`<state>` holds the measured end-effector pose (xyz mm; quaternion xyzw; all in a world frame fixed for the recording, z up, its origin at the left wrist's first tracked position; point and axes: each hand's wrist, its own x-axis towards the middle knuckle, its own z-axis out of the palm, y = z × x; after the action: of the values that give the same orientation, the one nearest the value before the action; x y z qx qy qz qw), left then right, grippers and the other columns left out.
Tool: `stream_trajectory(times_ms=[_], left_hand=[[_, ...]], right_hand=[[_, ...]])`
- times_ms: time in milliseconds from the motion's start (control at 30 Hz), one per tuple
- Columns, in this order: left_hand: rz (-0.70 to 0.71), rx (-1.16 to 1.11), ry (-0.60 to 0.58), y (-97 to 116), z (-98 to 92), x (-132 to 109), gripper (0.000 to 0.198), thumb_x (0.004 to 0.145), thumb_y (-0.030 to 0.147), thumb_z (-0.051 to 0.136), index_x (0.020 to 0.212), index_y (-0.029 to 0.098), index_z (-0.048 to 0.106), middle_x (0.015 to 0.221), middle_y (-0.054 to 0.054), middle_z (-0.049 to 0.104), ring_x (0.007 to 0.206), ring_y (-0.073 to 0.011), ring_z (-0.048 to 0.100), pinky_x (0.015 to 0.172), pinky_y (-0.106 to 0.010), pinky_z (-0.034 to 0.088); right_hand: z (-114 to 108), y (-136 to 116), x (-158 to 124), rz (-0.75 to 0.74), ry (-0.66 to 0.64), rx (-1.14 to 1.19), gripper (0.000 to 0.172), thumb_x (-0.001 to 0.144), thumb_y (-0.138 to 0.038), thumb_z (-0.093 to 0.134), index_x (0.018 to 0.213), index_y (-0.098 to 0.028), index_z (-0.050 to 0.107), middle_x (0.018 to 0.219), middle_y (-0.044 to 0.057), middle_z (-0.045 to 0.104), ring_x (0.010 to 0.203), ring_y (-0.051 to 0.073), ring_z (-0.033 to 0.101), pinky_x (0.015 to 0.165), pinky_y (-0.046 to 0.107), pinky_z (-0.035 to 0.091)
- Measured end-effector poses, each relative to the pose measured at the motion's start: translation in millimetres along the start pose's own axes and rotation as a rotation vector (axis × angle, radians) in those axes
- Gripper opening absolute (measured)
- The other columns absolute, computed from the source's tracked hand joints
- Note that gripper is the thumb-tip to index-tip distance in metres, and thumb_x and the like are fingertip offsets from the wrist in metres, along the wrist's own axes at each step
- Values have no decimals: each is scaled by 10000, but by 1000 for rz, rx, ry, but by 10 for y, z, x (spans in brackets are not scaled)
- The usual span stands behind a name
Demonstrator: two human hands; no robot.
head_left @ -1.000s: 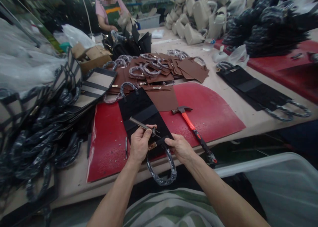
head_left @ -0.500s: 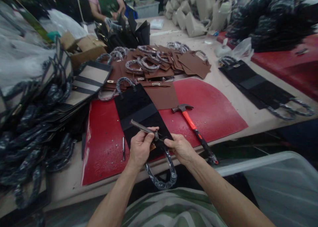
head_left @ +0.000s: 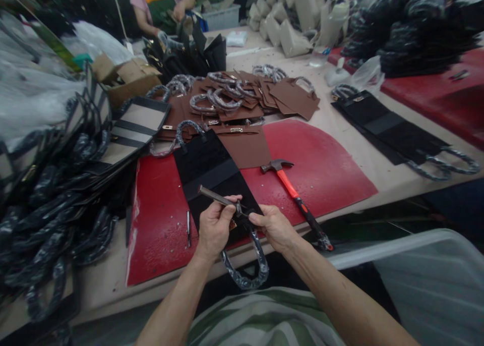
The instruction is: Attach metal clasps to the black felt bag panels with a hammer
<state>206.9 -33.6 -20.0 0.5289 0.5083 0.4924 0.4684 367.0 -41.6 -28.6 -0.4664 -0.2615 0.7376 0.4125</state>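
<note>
A black bag panel [head_left: 212,169] lies flat on a red mat, with a plastic-wrapped handle at each end; the near handle [head_left: 245,283] hangs past the table edge. My left hand [head_left: 215,227] is closed round a grey metal bar-shaped tool [head_left: 214,194], held at a slant over the panel's near end. My right hand [head_left: 276,227] pinches the panel's near edge beside the handle's base. What exactly lies between its fingertips is partly hidden. A small gold metal fitting [head_left: 232,225] shows next to my left hand.
On the red mat [head_left: 321,169] lie a claw hammer [head_left: 287,182] and a thin metal rod [head_left: 188,229]. Brown bag panels [head_left: 242,144] are heaped behind, black ones [head_left: 75,184] at left, more [head_left: 393,126] at right. Below right stands a translucent bin [head_left: 434,285]. Another person [head_left: 162,8] works across the table.
My hands, the bar-shaped tool and the panel keep nearly the same place. The view has shifted slightly. Across the table, the other person's hand has moved up a little.
</note>
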Motion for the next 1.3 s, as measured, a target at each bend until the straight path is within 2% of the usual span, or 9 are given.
stream_trajectory(times_ms=[167,333,700,967,1133,1300], left_hand=[[42,2,28,-19,-13,6,227,919,354,605,1017,175,705,1088,-85,749,1023,-196,681,908,-304,520],[51,-3,-4,-71,-32,11,223,914,349,613,1025,178,704,1100,-90,745,1043,-208,677,918,-317,513],[24,45,-5,-32,-11,-8,244,920,368,596,1033,179,700,1120,-97,740,993,-199,683,856,-297,527],[76,142,18,6,19,-6,220,925,339,581,1039,190,696,1079,-73,747,904,-170,690,786,-266,537],[175,187,16,9,43,-28,177,912,261,575,1030,188,685,1076,-74,749,1005,-195,694,888,-307,536],[195,275,8,-19,78,10,178,897,233,563,1009,184,692,1029,-69,751,935,-189,700,844,-300,541]], right_hand=[[-1,1,-11,-3,-3,0,292,575,-356,797,697,-144,637,570,-38,544,512,98,449,510,241,319],[-5,11,-6,3,-1,-9,295,578,-355,796,713,-144,640,583,-32,553,526,108,468,522,245,336],[-12,8,1,-10,-2,-1,288,576,-352,794,699,-142,640,573,-37,533,512,98,445,498,236,310],[-12,18,-1,-22,-20,6,271,584,-348,791,692,-152,638,600,-28,570,549,111,466,529,243,341],[-46,5,-27,-42,-81,1,257,609,-345,781,673,-152,624,619,-21,576,567,108,455,546,239,334],[-112,-39,-59,-102,-157,-26,209,595,-262,767,721,-148,646,661,-28,588,621,105,475,595,228,359]])
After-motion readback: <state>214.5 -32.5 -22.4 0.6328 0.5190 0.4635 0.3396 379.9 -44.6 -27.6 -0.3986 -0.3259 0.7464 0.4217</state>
